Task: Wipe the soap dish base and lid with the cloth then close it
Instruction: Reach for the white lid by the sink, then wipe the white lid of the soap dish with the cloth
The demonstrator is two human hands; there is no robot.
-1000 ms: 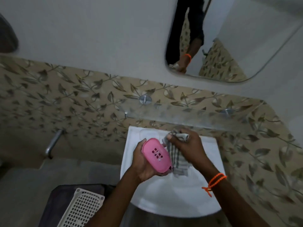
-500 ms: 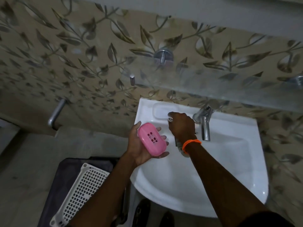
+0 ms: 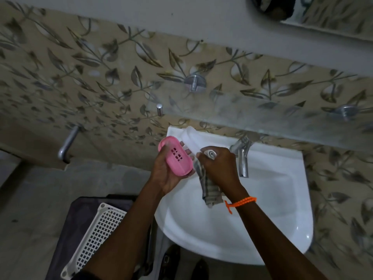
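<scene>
left hand (image 3: 167,174) cradled pink soap dish base (image 3: 175,158) over sink's (image 3: 282,209) rear-left corner | right hand (image 3: 219,168), back from that corner, gripped cloth (image 3: 207,188) plus, apparently, translucent lid (image 3: 190,138) | lid wiping next

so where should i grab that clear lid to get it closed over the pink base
Grip the clear lid by its long rim edges, coming from above the sink. It is domed and see-through, so the flat rim gives surer purchase. The right hand already pinches it with the cloth; the left hand cradles the pink base.
</scene>
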